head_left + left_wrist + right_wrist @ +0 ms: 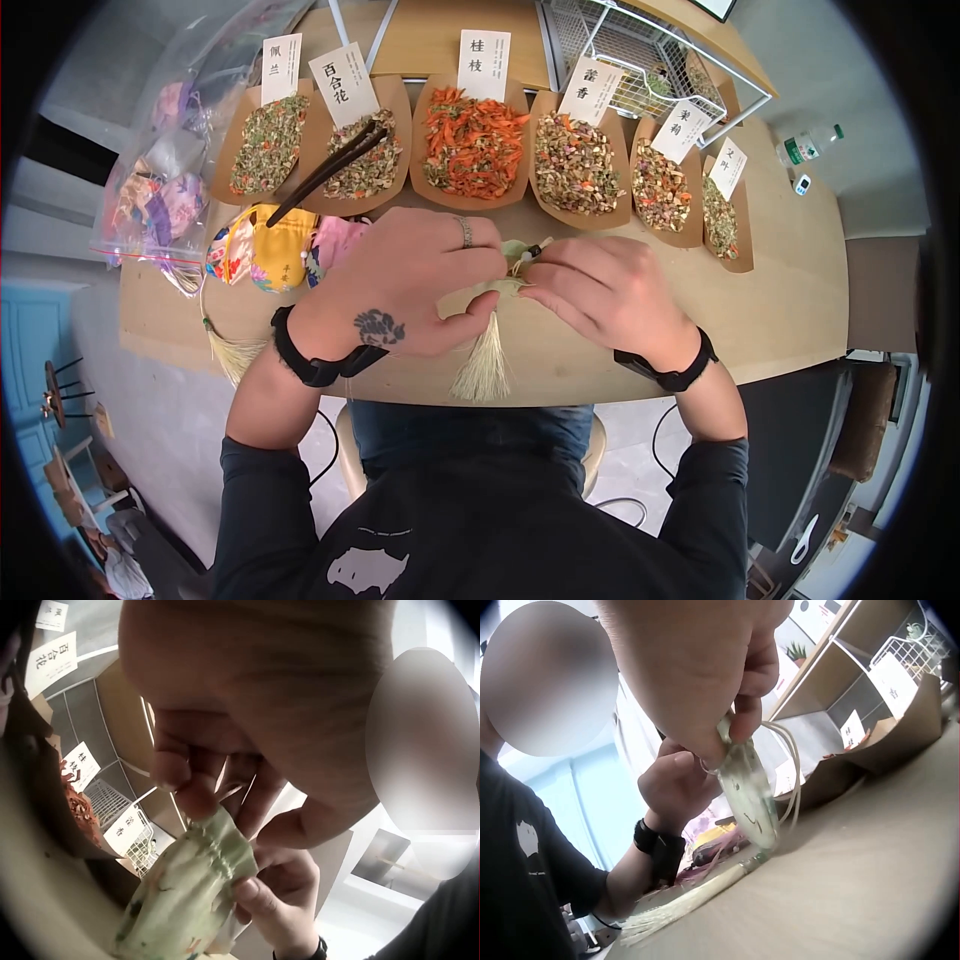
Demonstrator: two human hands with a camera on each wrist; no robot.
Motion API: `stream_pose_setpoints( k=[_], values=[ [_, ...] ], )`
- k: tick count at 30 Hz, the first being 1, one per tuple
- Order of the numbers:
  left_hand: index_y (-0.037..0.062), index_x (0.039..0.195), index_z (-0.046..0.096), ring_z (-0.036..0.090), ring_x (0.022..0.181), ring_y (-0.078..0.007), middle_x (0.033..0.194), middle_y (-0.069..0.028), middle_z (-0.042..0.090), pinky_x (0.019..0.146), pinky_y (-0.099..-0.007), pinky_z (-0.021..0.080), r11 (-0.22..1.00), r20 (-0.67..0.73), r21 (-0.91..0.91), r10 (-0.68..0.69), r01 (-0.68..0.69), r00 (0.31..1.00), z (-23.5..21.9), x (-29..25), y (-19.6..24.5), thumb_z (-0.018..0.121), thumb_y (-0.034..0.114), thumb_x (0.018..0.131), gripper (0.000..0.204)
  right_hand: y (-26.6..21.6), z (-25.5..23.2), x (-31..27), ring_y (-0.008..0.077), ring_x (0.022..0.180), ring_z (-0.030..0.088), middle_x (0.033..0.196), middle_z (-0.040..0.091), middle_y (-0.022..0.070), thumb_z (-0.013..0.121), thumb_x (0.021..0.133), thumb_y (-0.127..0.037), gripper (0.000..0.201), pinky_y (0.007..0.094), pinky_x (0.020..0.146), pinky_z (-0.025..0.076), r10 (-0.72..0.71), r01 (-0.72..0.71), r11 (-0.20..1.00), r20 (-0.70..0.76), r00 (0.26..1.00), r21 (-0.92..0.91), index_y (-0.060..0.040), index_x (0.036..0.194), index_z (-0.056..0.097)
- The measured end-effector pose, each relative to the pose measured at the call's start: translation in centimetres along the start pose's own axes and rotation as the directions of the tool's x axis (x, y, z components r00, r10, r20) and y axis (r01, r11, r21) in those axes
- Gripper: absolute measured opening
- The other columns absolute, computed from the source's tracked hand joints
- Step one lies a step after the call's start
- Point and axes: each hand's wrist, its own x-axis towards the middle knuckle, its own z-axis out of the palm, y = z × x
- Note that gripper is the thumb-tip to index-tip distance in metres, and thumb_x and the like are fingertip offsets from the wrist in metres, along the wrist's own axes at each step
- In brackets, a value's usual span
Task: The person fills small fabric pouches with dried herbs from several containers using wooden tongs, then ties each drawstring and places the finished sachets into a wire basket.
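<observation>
A small pale green pouch (180, 885) with a gathered neck is held between both hands; the right wrist view shows the pouch (748, 799) with its lower end near the table and a cream tassel (694, 900) trailing from it. The left hand (405, 280) pinches one side of the pouch's neck. On the other side, the right hand (610, 290) pinches the neck with thumb and fingers, close to a dark bead (532, 252). Pale cord loops (791, 769) hang beside the pouch. The fingers partly hide the pouch's mouth.
Several paper trays of dried herbs with label cards stand behind the hands, one with orange pieces (475, 150). Dark tongs (325, 172) lie across a tray and a yellow pouch (278, 250). A plastic bag (160, 170) is at left, a wire basket (640, 70) at back.
</observation>
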Motion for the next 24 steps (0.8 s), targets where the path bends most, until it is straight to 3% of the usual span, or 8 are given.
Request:
stream_pose_setpoints(
  k=[9, 15, 18, 21, 23, 24],
  values=[
    [0.0066, 0.088, 0.069, 0.072, 0.079, -0.0284, 0.099, -0.0049, 0.073, 0.064, -0.0367, 0.057, 0.999, 0.037, -0.044, -0.02, 0.021, 0.999, 1.4, -0.1, -0.6, 0.08, 0.004, 0.077, 0.016, 0.9, 0.2, -0.8, 0.0189, 0.075, 0.067, 0.107, 0.07, 0.0025, 0.083, 0.083, -0.01, 0.012, 0.0342, 0.061, 0.056, 0.097, -0.096, 0.98, 0.0, 0.995, 0.174, -0.008, 0.093, 0.075],
    [0.0064, 0.086, 0.073, 0.068, 0.072, -0.0251, 0.094, -0.0041, 0.071, 0.06, -0.0361, 0.054, 0.999, 0.058, -0.036, 0.02, -0.018, 0.998, 0.9, 0.2, -0.6, 0.08, 0.003, 0.076, 0.012, 1.6, 0.4, -1.1, 0.0165, 0.069, 0.061, 0.109, 0.072, 0.001, 0.08, 0.072, -0.007, 0.023, 0.0298, 0.055, 0.051, -0.077, 0.074, 0.996, -0.075, 0.994, -0.045, -0.0103, 0.095, 0.078],
    [0.0062, 0.085, 0.074, 0.066, 0.07, -0.0234, 0.091, -0.0034, 0.069, 0.058, -0.0349, 0.051, 1.0, 0.042, -0.023, 0.016, -0.015, 0.999, 0.7, 0.2, -0.5, 0.08, 0.003, 0.075, 0.012, 1.5, -0.4, -1.2, 0.0163, 0.063, 0.057, 0.107, 0.074, 0.0019, 0.079, 0.07, -0.009, 0.027, 0.0287, 0.051, 0.047, -0.12, 0.126, 0.991, -0.119, 0.986, 0.046, -0.0121, 0.096, 0.081],
    [0.0068, 0.086, 0.075, 0.065, 0.07, -0.022, 0.091, -0.0031, 0.068, 0.058, -0.0339, 0.049, 0.999, -0.011, -0.022, 0.023, -0.023, 1.0, 1.0, 0.0, -0.7, 0.081, 0.003, 0.075, 0.013, 0.9, -1.0, -0.9, 0.0165, 0.063, 0.059, 0.104, 0.075, 0.0032, 0.083, 0.072, -0.009, 0.025, 0.029, 0.05, 0.045, -0.083, 0.132, 0.945, -0.17, 0.982, 0.301, -0.0114, 0.097, 0.083],
    [0.0069, 0.087, 0.075, 0.064, 0.07, -0.0219, 0.093, -0.0039, 0.068, 0.058, -0.0336, 0.049, 0.999, -0.034, -0.009, 0.037, -0.037, 0.999, 1.0, 0.1, -0.8, 0.081, 0.002, 0.075, 0.014, 0.5, -1.1, -1.4, 0.0172, 0.063, 0.062, 0.102, 0.076, 0.0047, 0.084, 0.075, -0.007, 0.022, 0.029, 0.051, 0.045, 0.024, 0.048, 0.806, -0.113, 0.993, 0.59, -0.0104, 0.097, 0.083],
    [0.0069, 0.087, 0.076, 0.064, 0.07, -0.0219, 0.094, -0.0043, 0.068, 0.059, -0.0335, 0.049, 0.999, -0.044, -0.004, 0.044, -0.045, 0.998, 0.9, 0.1, -0.8, 0.081, 0.002, 0.074, 0.015, 0.7, -1.2, -1.8, 0.018, 0.066, 0.065, 0.101, 0.077, 0.0066, 0.084, 0.077, -0.006, 0.022, 0.0297, 0.052, 0.048, 0.073, 0.003, 0.781, -0.096, 0.993, 0.625, -0.0087, 0.098, 0.083]
  ],
)
